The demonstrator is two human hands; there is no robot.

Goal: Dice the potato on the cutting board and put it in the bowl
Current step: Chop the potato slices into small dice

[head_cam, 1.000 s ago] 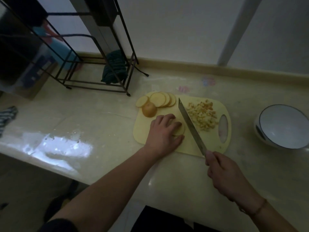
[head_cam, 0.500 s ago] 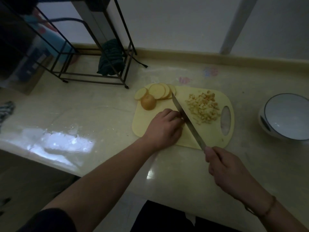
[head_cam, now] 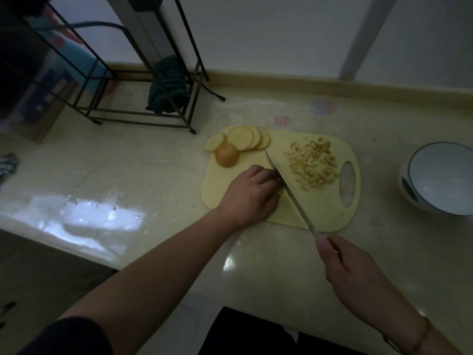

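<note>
Centrally, the cutting board [head_cam: 330,213] lies clear of the counter's front edge, diced potato [head_cam: 313,165] heaped at its right. The right hand [head_cam: 350,272] grips the knife [head_cam: 289,190]; the left hand [head_cam: 249,196] curls over, probably, hidden slices. The bowl [head_cam: 440,178] sits far right.

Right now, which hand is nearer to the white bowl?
Right. The right hand grips the knife near the counter's front edge, below-left of the white bowl; the left hand rests on the cutting board, farther left.

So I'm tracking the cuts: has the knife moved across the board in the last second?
Yes. The knife has moved left, away from the diced pile, and now lies against the left hand, on the board.
</note>
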